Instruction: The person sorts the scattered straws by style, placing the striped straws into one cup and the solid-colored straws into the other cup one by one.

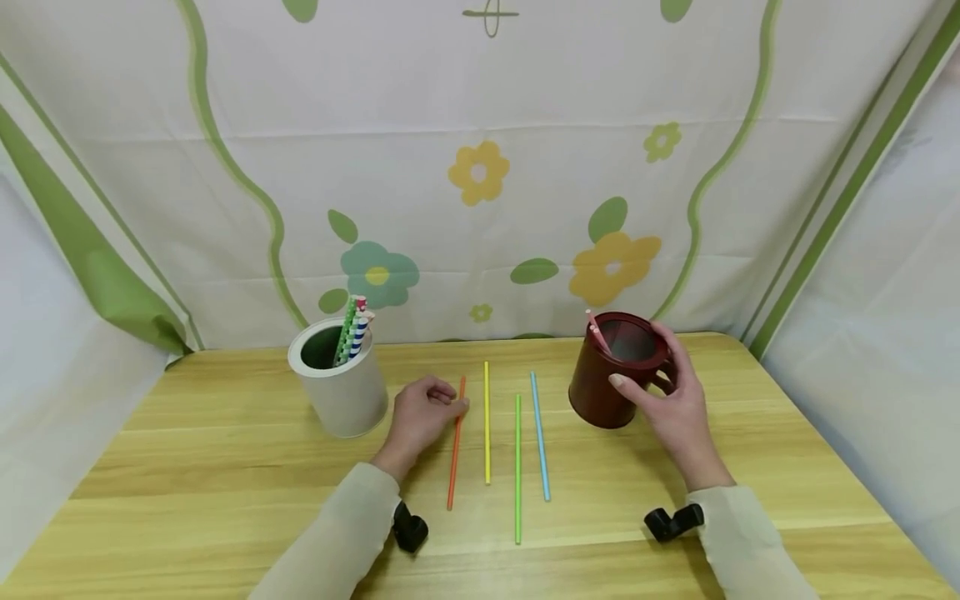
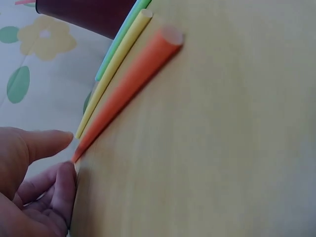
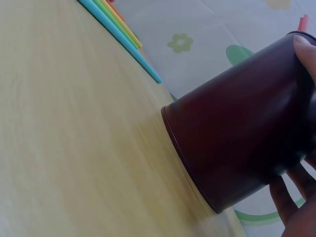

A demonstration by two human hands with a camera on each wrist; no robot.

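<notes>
An orange straw [image 1: 454, 450] lies on the table under my left hand [image 1: 426, 414]. In the left wrist view the thumb and forefinger stand apart around the straw's far end, the other fingers loosely bent. To its right lie a yellow straw [image 1: 487, 425], a green straw [image 1: 517, 475] and a blue straw [image 1: 540, 437], roughly side by side. My right hand [image 1: 678, 404] grips a dark red mug [image 1: 600, 385] from its handle side, thumb at the near rim and fingers behind. Pink straws [image 1: 597, 333] lean inside that upright mug.
A white can [image 1: 347, 398] stands left of my left hand, holding several patterned straws [image 1: 352, 333]. The wooden table [image 1: 225, 492] ends at a flowered cloth [image 1: 420, 92] behind both containers. A black device [image 1: 408, 529] sits at the left wrist, another [image 1: 672, 522] at the right.
</notes>
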